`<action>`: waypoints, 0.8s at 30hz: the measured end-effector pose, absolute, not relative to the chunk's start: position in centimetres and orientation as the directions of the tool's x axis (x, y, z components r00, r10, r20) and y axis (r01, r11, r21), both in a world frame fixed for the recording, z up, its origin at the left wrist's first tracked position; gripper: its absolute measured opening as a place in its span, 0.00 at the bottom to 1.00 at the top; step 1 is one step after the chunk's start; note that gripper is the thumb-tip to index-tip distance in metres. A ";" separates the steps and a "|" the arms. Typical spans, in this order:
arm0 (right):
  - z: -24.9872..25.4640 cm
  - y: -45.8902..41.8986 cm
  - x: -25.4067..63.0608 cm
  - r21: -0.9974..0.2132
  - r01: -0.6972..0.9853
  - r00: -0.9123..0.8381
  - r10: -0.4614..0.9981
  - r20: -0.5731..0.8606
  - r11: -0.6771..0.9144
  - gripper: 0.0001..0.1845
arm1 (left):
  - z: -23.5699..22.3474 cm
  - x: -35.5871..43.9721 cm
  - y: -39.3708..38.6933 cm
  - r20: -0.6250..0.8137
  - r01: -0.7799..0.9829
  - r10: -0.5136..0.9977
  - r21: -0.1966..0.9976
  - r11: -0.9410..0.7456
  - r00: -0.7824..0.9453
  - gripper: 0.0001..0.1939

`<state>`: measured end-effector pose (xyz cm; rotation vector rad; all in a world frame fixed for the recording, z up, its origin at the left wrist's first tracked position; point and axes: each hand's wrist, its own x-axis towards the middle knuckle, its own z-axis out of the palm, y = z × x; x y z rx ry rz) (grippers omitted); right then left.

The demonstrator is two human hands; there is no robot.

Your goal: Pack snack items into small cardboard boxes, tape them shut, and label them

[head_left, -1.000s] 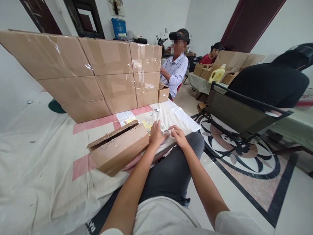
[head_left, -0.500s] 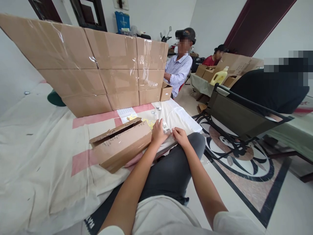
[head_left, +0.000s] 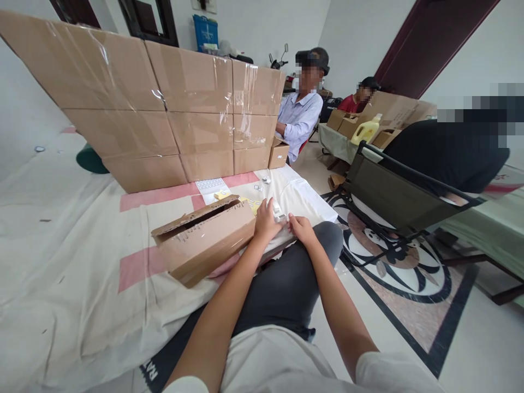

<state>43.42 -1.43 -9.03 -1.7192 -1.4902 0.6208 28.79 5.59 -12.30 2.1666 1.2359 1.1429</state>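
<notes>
My left hand (head_left: pixel 266 222) and my right hand (head_left: pixel 302 228) meet at the near edge of the cloth-covered table (head_left: pixel 61 262). Both have curled fingers round a small white item (head_left: pixel 277 212) held between them; what it is I cannot make out. Just left of my left hand lies an open brown cardboard box (head_left: pixel 207 239) on its side. A yellow sheet (head_left: pixel 251 204) and a white sheet of small labels (head_left: pixel 210 186) lie behind the hands. Small white pieces (head_left: pixel 262 183) are scattered farther back.
A wall of taped cardboard cartons (head_left: pixel 172 109) stands across the table's far side, with a small open box (head_left: pixel 279 153) at its right end. Two seated people work beyond it. A dark folding chair (head_left: pixel 393 191) with a person stands right, over patterned floor.
The camera has shifted slightly, so the scene sits a little higher and to the right. My hands stay together at the table edge with the small white item.
</notes>
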 end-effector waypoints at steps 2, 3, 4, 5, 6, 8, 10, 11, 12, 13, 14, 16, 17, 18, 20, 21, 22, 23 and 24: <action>-8.8 -1.5 43.3 -0.794 0.607 0.170 0.982 0.088 -0.033 0.34 | -12.3 28.7 5.6 0.463 0.520 0.841 0.664 -0.538 0.280 0.47; -8.7 -1.6 43.3 -0.792 0.609 0.155 0.985 0.078 -0.033 0.33 | -12.3 28.7 5.6 0.464 0.519 0.840 0.663 -0.539 0.280 0.47; -8.6 -1.6 43.3 -0.792 0.609 0.139 0.988 0.069 -0.030 0.32 | -12.4 28.7 5.6 0.465 0.518 0.840 0.663 -0.540 0.280 0.47; -8.4 -1.7 43.2 -0.795 0.606 0.121 0.991 0.061 -0.025 0.31 | -12.4 28.7 5.6 0.466 0.518 0.839 0.663 -0.541 0.280 0.48; -8.3 -1.8 43.2 -0.800 0.599 0.101 0.994 0.051 -0.020 0.29 | -12.4 28.7 5.6 0.466 0.518 0.839 0.662 -0.542 0.282 0.48; -8.1 -2.0 43.1 -0.823 0.568 0.066 0.997 0.026 -0.016 0.28 | -12.4 28.7 5.6 0.466 0.517 0.838 0.661 -0.544 0.285 0.49; -8.0 -2.1 43.0 -0.854 0.519 0.041 0.999 -0.004 -0.025 0.28 | -12.4 28.7 5.6 0.467 0.517 0.837 0.660 -0.545 0.285 0.50; -8.0 -2.1 43.0 -0.871 0.491 0.033 0.999 -0.017 -0.031 0.28 | -12.4 28.7 5.6 0.467 0.518 0.837 0.660 -0.544 0.285 0.50; -8.0 -2.1 43.0 -0.886 0.462 0.028 0.999 -0.028 -0.038 0.28 | -12.3 28.7 5.6 0.468 0.519 0.837 0.660 -0.544 0.284 0.50; -8.0 -2.1 43.0 -0.901 0.433 0.026 0.999 -0.034 -0.042 0.27 | -12.3 28.7 5.6 0.468 0.519 0.837 0.659 -0.544 0.283 0.50; -8.0 -2.0 43.0 -0.914 0.404 0.027 0.999 -0.035 -0.043 0.27 | -12.3 28.7 5.6 0.469 0.519 0.837 0.659 -0.544 0.283 0.50; -7.9 -2.0 43.0 -0.934 0.354 0.034 0.999 -0.033 -0.043 0.25 | -12.3 28.7 5.6 0.471 0.519 0.836 0.657 -0.546 0.283 0.49; -7.9 -2.0 43.0 -0.942 0.333 0.037 0.999 -0.032 -0.042 0.25 | -12.3 28.7 5.6 0.472 0.519 0.835 0.656 -0.547 0.284 0.49; -7.8 -2.0 42.9 -0.948 0.314 0.040 0.999 -0.031 -0.042 0.24 | -12.4 28.7 5.5 0.473 0.519 0.834 0.656 -0.548 0.284 0.49; -7.7 -2.0 42.9 -0.958 0.284 0.042 0.999 -0.032 -0.043 0.23 | -12.4 28.7 5.5 0.474 0.519 0.834 0.655 -0.549 0.283 0.48; -7.6 -2.0 42.9 -0.962 0.270 0.042 0.999 -0.032 -0.042 0.22 | -12.5 28.7 5.5 0.475 0.518 0.834 0.656 -0.549 0.283 0.48; -7.5 -2.0 42.8 -0.966 0.257 0.042 0.999 -0.030 -0.040 0.22 | -12.5 28.7 5.5 0.475 0.518 0.834 0.656 -0.549 0.282 0.48; -7.5 -2.0 42.8 -0.969 0.243 0.042 0.999 -0.028 -0.037 0.21 | -12.5 28.7 5.5 0.475 0.517 0.833 0.656 -0.550 0.283 0.48; -7.4 -2.1 42.8 -0.972 0.231 0.040 0.999 -0.026 -0.035 0.21 | -12.5 28.7 5.5 0.476 0.517 0.833 0.656 -0.550 0.283 0.48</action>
